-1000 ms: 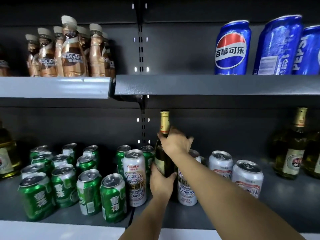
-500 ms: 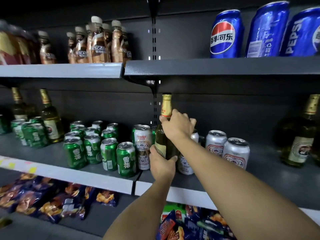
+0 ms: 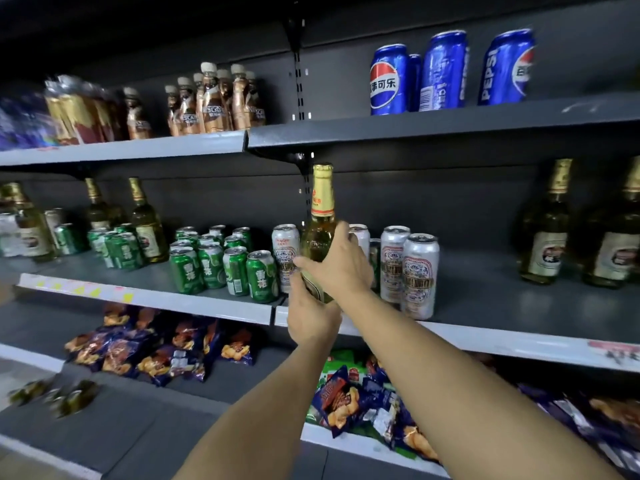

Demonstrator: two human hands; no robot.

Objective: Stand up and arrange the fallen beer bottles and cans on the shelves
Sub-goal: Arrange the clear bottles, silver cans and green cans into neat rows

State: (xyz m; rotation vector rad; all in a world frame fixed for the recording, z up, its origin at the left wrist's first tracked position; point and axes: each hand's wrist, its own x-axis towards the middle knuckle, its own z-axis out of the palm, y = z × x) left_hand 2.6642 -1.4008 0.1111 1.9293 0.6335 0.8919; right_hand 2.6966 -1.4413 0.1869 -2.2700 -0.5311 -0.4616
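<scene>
Green glass shows between the fingers of the right hand, which curl round the shoulder of a tall green glass beer bottle with a gold foil neck. Below it the left hand grips the bottle's lower body, fingers wrapped round the label area. Both hands hold the bottle upright, in front of the edge of the grey metal middle shelf; I cannot tell whether its base touches the shelf, as the left hand hides it.

Just to the left of the bottle stands a tall white-and-silver beer can, and just to the right a pair of similar white-and-silver cans stands upright near the shelf's front edge. Further left a cluster of short green beer cans stands upright on the neighbouring shelf section. Beyond those, more green bottles stand with other green cans. Far to the right two dark green bottles with pale labels stand upright against the back wall.

On the upper shelf blue cola cans stand to the right and brown coffee bottles with pale caps to the left. On the lower shelf lie bright snack packets.
</scene>
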